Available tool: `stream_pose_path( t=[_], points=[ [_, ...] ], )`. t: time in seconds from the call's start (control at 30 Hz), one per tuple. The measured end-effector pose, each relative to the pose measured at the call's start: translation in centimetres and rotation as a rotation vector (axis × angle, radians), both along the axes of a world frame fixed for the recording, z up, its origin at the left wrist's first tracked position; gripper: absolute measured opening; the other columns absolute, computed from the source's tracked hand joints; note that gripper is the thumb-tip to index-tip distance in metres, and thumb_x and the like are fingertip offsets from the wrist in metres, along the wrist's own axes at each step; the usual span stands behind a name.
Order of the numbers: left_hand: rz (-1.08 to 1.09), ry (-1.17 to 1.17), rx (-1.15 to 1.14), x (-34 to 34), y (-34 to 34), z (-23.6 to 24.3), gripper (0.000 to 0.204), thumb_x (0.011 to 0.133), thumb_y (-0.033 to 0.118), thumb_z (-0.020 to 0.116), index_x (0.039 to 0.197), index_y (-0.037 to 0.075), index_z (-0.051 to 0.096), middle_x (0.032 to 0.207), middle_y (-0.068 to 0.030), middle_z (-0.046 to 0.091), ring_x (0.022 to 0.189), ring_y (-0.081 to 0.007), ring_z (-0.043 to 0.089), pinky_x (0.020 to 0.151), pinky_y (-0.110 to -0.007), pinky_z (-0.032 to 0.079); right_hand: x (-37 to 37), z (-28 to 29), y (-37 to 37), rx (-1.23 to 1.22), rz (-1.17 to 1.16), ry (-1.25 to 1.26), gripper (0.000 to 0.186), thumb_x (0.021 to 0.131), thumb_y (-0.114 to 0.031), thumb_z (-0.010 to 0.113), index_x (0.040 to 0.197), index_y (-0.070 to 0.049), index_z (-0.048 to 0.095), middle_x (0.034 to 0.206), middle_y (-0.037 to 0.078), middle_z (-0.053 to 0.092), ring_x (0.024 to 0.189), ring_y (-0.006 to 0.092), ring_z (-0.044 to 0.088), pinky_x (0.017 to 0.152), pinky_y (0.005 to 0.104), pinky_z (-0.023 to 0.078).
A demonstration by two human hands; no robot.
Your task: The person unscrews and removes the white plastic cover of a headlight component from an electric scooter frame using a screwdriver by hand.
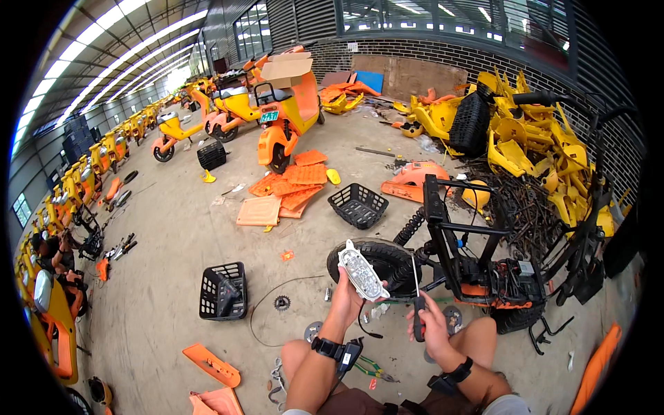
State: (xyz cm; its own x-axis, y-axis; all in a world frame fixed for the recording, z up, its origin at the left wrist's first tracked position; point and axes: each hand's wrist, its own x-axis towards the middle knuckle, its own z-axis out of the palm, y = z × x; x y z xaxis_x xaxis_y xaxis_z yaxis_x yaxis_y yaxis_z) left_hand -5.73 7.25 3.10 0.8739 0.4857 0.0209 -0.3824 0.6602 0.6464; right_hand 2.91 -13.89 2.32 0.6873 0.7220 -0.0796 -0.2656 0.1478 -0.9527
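My left hand (345, 297) is closed around a scooter lamp (361, 272), an oblong unit with a clear lens and pale housing; a short black cable hangs below it. In my right hand (434, 326) is a screwdriver (419, 308) with a dark and red handle, its shaft pointing up. The two hands are apart, and the screwdriver does not touch the lamp. Just beyond them lies a stripped black scooter frame (449, 238) with its rear wheel (377, 256) and a coil shock absorber (410, 227). Green-handled pliers (377, 369) rest on the floor between my forearms.
A black basket (204, 294) with a dark part inside stands at left; another basket (357, 206) sits beyond the wheel. Orange panels (294, 183) lie near a parked scooter (290, 124). Yellow body parts (515, 155) are heaped at right. Another person (57, 252) is at far left.
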Motion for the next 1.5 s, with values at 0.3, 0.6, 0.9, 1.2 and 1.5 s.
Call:
stream_pose_path(
  t=[0.3, 0.6, 0.9, 1.2, 1.5],
  points=[
    [-0.105, -0.029, -0.047, 0.7, -0.7, -1.0, 0.086, 0.093, 0.069, 0.012, 0.127, -0.001, 0.05, 0.117, -0.0222, 0.061, 0.1, -0.0324, 0.065, 0.091, -0.044, 0.052, 1.9, -7.2, -1.0, -0.167, -0.064, 0.18, 0.042, 0.097, -0.013, 0.044, 0.138, -0.01, 0.039, 0.1, 0.012, 0.064, 0.048, 0.0106, 0.05, 0.034, 0.0234, 0.033],
    [-0.181, -0.077, -0.258, 2.8, 0.7, 0.7, 0.059, 0.101, 0.052, 0.026, 0.129, 0.006, 0.049, 0.12, -0.0209, 0.059, 0.103, -0.0342, 0.063, 0.091, -0.049, 0.051, 3.5, 5.2, -2.7, 0.004, -0.087, -0.438, 0.047, 0.086, -0.004, 0.058, 0.131, 0.003, 0.048, 0.127, 0.009, 0.044, 0.064, 0.012, 0.057, 0.048, 0.0234, 0.045],
    [-0.035, 0.128, -0.161, 5.8, 3.0, -3.0, 0.052, 0.098, 0.046, 0.032, 0.132, 0.01, 0.047, 0.087, -0.0085, 0.063, 0.071, -0.0224, 0.065, 0.064, -0.038, 0.056, 8.0, 9.4, 3.5, 0.17, -0.177, -0.26, 0.029, 0.087, -0.005, 0.062, 0.113, 0.002, 0.054, 0.108, 0.014, 0.059, 0.066, 0.0138, 0.059, 0.053, 0.0245, 0.045],
    [0.055, 0.11, -0.188, 6.7, 3.4, -0.4, 0.073, 0.093, 0.07, 0.025, 0.114, 0.005, 0.05, 0.092, -0.0135, 0.063, 0.076, -0.024, 0.065, 0.072, -0.04, 0.056, 11.5, 1.9, 5.9, 0.239, -0.25, -0.391, 0.029, 0.086, 0.003, 0.061, 0.113, -0.001, 0.049, 0.116, 0.021, 0.062, 0.07, 0.0122, 0.06, 0.062, 0.0246, 0.051],
    [0.133, 0.166, -0.196, 7.2, 3.3, 0.3, 0.063, 0.092, 0.059, 0.031, 0.098, 0.001, 0.056, 0.078, -0.0142, 0.059, 0.069, -0.0296, 0.06, 0.068, -0.044, 0.051, 12.3, 3.2, 6.9, 0.388, -0.284, -0.062, 0.029, 0.094, -0.011, 0.057, 0.114, -0.004, 0.038, 0.103, 0.025, 0.064, 0.064, 0.0203, 0.063, 0.059, 0.0316, 0.055]
  ],
)
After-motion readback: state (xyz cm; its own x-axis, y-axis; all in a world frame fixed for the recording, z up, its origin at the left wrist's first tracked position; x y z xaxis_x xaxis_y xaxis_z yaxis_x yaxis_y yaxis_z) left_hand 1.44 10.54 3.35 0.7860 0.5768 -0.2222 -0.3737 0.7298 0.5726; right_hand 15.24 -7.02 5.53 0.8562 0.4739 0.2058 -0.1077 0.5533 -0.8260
